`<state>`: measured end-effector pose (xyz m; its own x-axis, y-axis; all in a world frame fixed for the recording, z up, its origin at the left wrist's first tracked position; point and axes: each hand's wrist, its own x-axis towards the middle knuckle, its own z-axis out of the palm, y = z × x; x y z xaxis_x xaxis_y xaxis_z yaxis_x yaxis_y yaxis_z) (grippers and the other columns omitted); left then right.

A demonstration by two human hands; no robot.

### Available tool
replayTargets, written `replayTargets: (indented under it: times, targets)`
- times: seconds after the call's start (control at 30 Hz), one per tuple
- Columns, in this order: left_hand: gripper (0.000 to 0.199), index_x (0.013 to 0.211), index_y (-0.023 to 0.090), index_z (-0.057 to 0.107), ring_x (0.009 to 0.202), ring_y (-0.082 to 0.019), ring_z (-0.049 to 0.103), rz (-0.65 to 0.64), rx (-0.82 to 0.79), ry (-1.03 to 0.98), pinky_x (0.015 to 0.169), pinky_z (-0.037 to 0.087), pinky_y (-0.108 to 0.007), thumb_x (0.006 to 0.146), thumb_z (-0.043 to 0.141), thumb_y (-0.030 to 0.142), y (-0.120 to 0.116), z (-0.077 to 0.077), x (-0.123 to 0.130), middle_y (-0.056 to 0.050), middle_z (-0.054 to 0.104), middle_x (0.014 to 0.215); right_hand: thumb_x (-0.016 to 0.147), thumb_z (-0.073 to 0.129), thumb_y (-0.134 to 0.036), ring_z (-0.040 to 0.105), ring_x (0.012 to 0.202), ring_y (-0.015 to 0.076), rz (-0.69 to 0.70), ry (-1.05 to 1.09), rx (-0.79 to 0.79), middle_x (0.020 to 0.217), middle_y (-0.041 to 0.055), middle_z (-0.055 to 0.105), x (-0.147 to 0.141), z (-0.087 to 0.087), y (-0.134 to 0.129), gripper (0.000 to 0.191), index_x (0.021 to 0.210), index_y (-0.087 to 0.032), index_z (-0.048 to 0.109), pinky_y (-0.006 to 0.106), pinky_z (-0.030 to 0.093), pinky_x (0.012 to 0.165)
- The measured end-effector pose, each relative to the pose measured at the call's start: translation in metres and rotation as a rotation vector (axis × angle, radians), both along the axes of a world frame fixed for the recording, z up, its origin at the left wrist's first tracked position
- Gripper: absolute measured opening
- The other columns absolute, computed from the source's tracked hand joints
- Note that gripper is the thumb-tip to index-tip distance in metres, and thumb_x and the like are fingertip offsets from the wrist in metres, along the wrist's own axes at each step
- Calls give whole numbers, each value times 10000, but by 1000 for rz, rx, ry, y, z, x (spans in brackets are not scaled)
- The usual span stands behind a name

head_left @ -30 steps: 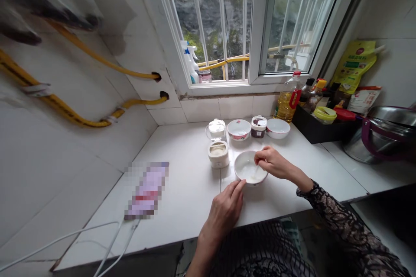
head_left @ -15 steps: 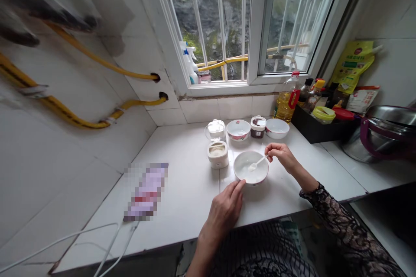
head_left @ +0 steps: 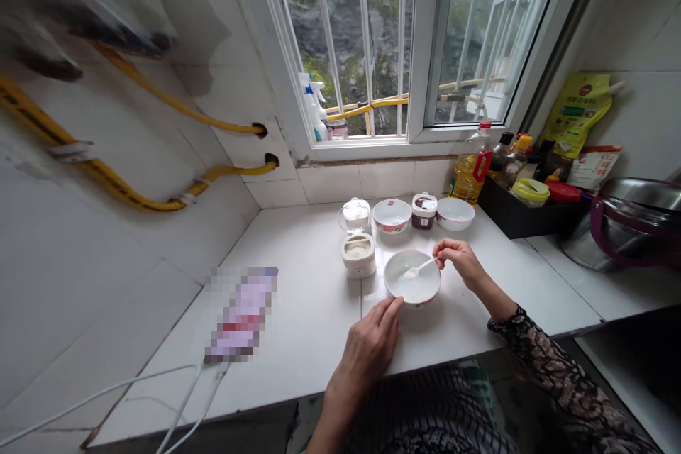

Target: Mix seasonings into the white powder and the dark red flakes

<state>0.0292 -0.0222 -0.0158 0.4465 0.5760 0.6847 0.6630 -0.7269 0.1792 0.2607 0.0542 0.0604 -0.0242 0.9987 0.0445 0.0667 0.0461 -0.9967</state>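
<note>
Mixing bowl: the round white bowl with a thin reddish rim [head_left: 398, 282] sits upright on the counter, just left of my right-hand pinch and at my left fingertips.
Spoon: a small white plastic spoon [head_left: 421, 268] slants from my pinch down into the bowl, its head low inside.
Right grip: my right hand [head_left: 462, 264] is closed on the spoon's handle end, over the bowl's right rim.
Left grip: my left hand [head_left: 371, 342] has its fingertips on the near rim; I can't tell whether the thumb is clamping it.
Close left: a squat cream plastic jar [head_left: 358, 264], open, pale contents showing, stands near the bowl, left of my pinch; a clear-and-white lid [head_left: 355, 216] is right behind it.
Back row: beyond my pinch I have a white bowl with a floral outside [head_left: 392, 217], a white-topped jar with dark contents [head_left: 424, 213] and a plain-looking white bowl [head_left: 455, 214].
Far right: past that row are a clear bottle of yellow oil [head_left: 466, 174], a black tray [head_left: 505, 211] crowded with bottles and jars, and a steel pot with a purple handle [head_left: 628, 227].
Far left: a blurred lilac object [head_left: 243, 316] lies well apart from both hands, white cable [head_left: 214, 390] below it.
Surface: white tiled counter [head_left: 303, 340].
</note>
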Motion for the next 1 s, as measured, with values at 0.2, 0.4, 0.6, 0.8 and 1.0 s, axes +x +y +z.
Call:
replayTargets:
  times: [0.2, 0.4, 0.6, 0.8, 1.0]
  targets:
    - [384, 1322, 144, 472, 927, -183, 691, 0, 6, 0, 763, 573, -251, 948, 397, 102, 1, -1, -1, -115, 680, 1065, 585, 535, -253, 471, 498, 137, -32, -94, 56, 461, -21, 550, -3, 0, -1, 107, 587, -187, 620, 283, 396, 556]
    - [406, 1343, 157, 461, 917, -181, 692, 0, -5, 5, 753, 573, -247, 945, 398, 109, 1, -2, -2, -114, 680, 1068, 598, 523, -237, 474, 501, 137, -23, -92, 68, 468, -20, 550, -2, -1, -1, 106, 591, -187, 616, 283, 403, 556]
    - [385, 1331, 149, 472, 890, -176, 688, -7, 3, -2, 731, 572, -246, 959, 380, 111, 1, 0, -1, -112, 679, 1047, 611, 556, -264, 504, 518, 143, -25, -8, 71, 501, -14, 576, -7, 7, 12, 108, 638, -186, 625, 306, 436, 604]
    - [363, 1312, 145, 480, 882, -178, 690, -1, 16, 2, 715, 573, -247, 967, 370, 113, 1, 0, -1, -112, 679, 1051, 764, 524, -271, 601, 636, 173, -5, -89, 351, 653, 9, 634, -49, 29, 30, 110, 785, -194, 599, 330, 476, 700]
    - [360, 1299, 133, 480, 869, -181, 689, -2, 37, -2, 715, 575, -253, 966, 349, 94, 1, 2, 0, -110, 680, 1026, 893, 427, -132, 598, 744, 193, 60, -698, 942, 714, 34, 670, -84, 25, 23, 199, 857, -201, 610, 440, 365, 1003]
